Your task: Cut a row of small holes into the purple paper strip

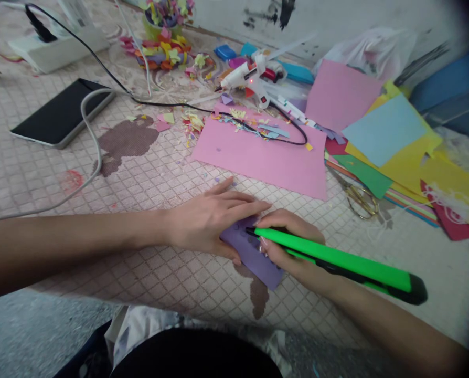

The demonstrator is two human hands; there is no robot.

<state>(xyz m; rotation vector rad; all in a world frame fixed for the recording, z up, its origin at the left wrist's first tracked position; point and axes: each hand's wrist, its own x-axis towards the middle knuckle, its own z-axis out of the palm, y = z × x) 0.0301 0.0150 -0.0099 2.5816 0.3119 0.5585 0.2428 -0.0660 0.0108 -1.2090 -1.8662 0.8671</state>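
Observation:
A small purple paper piece point(254, 258) lies on the tablecloth, with dark curved marks on it near the top. My left hand point(214, 216) rests flat across its upper left part, fingers spread, pressing it down. In my right hand point(289, 236) is a long bright green tool point(344, 258) with black ends, gripped like a pen. Its dark tip touches or hovers just over the marks; whether it is a pen or a cutter I cannot tell. My fingers hide parts of the paper.
Beyond my hands lies a pink sheet point(266, 163) with paper scraps and a black cord. A white glue gun point(244, 76) stands behind it. Gold-handled scissors point(360, 199) and coloured paper point(387, 131) are at right; a black tablet-like device point(61, 113) and power strip point(57, 47) at left.

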